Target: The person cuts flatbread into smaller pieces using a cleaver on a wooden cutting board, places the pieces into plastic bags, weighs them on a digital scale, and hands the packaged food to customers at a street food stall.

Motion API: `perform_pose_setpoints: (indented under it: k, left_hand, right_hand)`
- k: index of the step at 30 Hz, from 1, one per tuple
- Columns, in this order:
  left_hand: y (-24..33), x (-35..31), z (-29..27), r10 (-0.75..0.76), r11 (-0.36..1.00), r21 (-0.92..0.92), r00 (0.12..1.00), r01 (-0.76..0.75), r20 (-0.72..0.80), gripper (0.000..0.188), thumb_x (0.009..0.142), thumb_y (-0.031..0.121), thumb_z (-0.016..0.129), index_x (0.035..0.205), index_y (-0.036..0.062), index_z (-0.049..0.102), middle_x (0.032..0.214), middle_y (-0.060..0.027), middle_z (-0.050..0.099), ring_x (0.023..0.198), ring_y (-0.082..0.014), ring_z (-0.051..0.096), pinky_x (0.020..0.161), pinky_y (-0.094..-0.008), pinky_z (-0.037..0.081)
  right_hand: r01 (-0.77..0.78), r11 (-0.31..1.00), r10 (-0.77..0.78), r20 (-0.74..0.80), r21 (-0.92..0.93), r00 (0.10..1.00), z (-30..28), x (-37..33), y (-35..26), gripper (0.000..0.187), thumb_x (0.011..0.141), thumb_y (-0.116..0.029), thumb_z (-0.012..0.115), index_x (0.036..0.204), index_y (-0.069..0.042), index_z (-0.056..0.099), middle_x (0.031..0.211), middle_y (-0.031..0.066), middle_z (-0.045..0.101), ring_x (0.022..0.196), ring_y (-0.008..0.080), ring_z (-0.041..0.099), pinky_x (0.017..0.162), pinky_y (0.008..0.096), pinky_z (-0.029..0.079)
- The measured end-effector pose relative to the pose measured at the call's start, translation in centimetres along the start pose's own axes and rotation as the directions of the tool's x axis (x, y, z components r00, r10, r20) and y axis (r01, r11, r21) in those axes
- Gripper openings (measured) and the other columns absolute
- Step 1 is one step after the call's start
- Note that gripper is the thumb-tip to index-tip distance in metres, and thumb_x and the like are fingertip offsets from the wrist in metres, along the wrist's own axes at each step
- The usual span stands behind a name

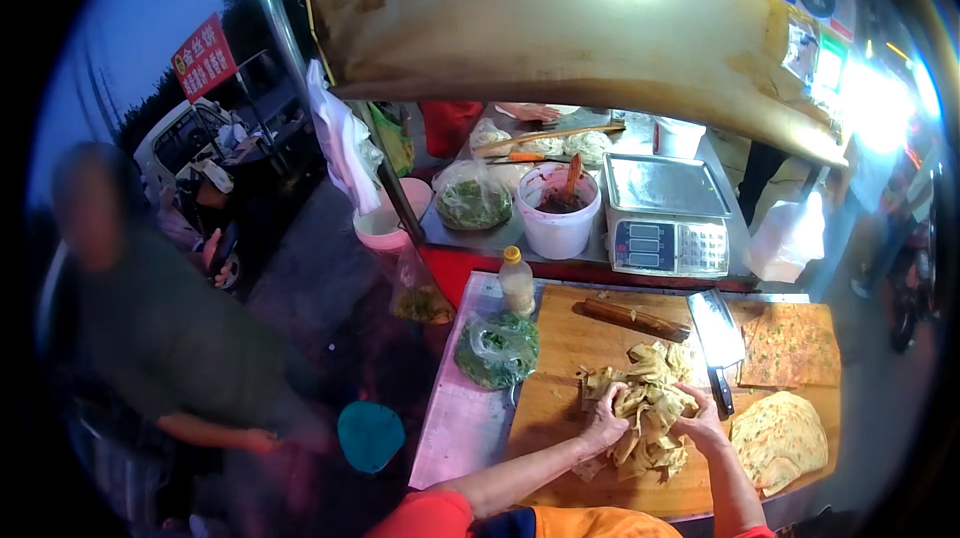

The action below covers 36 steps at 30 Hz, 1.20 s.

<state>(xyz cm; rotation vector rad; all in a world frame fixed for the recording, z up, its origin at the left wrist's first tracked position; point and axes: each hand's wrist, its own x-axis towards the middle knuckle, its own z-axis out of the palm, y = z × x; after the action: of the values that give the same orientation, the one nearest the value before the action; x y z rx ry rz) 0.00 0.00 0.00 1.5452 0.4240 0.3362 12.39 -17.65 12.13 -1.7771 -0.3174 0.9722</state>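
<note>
1. Left hand (607,423): fingers bent inward, closed on some torn-looking flatbread pieces (655,368). Fingertips are partly buried; firmness of grip cannot be told.
2. Right hand (702,418): opposite the left, fingers curled around pieces at the pile's right side. Its far fingertips are hidden.
3. The pieces lie in a loose heap on the wooden board (555,378), between the two hands. Folded strips and ragged sheets show.
4. Step in hand, as judged: two-handed gathering or loosening of the heap. The next move appears to call for both hands working evenly from opposite sides, so that outlying scraps stay on the board.
5. Right of the right forearm: a round flatbread (782,441), lying flat.
6. Just beyond the right hand: a cleaver (716,338), handle toward the person. In this assessment, a sideways sweep there warrants care.
7. Beyond the heap: a brown wooden rod (635,320), lying on the board.
8. Left of the board: a bag of chopped greens (497,350); behind it, an upright bottle with a yellow cap (516,283).
9. Far counter: a white bucket (560,238) with dark contents, beside a weighing scale (668,203).
10. Farther still: another person's hand (530,111).
</note>
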Motion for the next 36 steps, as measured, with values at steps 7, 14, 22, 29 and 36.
perform_pose_setpoints:
  k: [7, 14, 22, 29, 36]
  left_hand:
    - [2.4, -2.1, -10.0, 0.006, 0.984, 0.178, 0.993, -0.027, 0.115, 0.067, 0.080, 0.022, 0.072, 0.139, 0.0038, 0.048, 0.129, -0.0208, 0.059, 0.111, -0.0248, 0.061, 0.096, -0.0340, 0.049]
    - [12.1, -2.5, -32.5, 0.095, 0.993, -0.031, 0.912, -0.117, -0.400, 0.014, 0.092, 0.013, 0.067, 0.101, 0.0028, 0.070, 0.087, 0.0004, 0.070, 0.075, -0.0072, 0.061, 0.068, -0.0238, 0.050]
    - [20.4, 5.4, -53.4, -0.203, 0.856, -0.486, 0.751, -0.175, -0.628, 0.041, 0.089, 0.054, 0.069, 0.093, 0.0141, 0.065, 0.084, 0.0053, 0.058, 0.075, -0.0086, 0.053, 0.068, -0.0290, 0.045]
    - [23.0, 8.3, -57.3, -0.128, 0.816, -0.530, 0.822, -0.231, -0.555, 0.021, 0.087, 0.030, 0.077, 0.094, 0.0148, 0.064, 0.083, 0.0049, 0.058, 0.075, -0.0069, 0.052, 0.067, -0.0261, 0.044]
    - [24.7, 6.1, -56.9, -0.273, 0.339, -0.923, 0.920, -0.182, -0.281, 0.018, 0.090, 0.013, 0.063, 0.104, 0.0075, 0.052, 0.119, -0.0112, 0.060, 0.101, -0.0271, 0.059, 0.087, -0.0415, 0.049]
  right_hand:
    - [0.060, 0.872, -0.066, 0.004, -0.487, 0.998, 0.7, 3.5, 6.1, 0.089, 0.080, -0.008, 0.076, 0.156, -0.010, 0.029, 0.142, 0.0142, 0.051, 0.092, 0.0153, 0.063, 0.074, 0.0291, 0.054]
    - [-0.161, 0.479, -0.015, -0.191, -0.863, 0.981, 5.9, 1.4, -3.1, 0.067, 0.074, -0.024, 0.076, 0.136, -0.007, 0.057, 0.131, 0.0233, 0.060, 0.115, 0.0298, 0.061, 0.094, 0.0378, 0.050]
    - [0.187, 0.610, -0.420, -0.115, -0.770, 0.900, 18.6, 2.9, -8.6, 0.051, 0.083, -0.010, 0.071, 0.133, -0.008, 0.060, 0.148, 0.0237, 0.045, 0.134, 0.0338, 0.048, 0.107, 0.0359, 0.044]
    - [0.371, 0.632, -0.446, 0.073, -0.680, 0.892, 27.8, 1.1, -11.7, 0.045, 0.085, -0.012, 0.070, 0.129, -0.006, 0.062, 0.142, 0.0248, 0.051, 0.120, 0.0339, 0.059, 0.096, 0.0361, 0.052]
    - [0.263, 0.714, -0.295, 0.061, -0.649, 0.954, 28.1, 0.0, -9.5, 0.044, 0.087, -0.010, 0.068, 0.130, -0.001, 0.060, 0.146, 0.0208, 0.047, 0.114, 0.0296, 0.065, 0.085, 0.0339, 0.059]
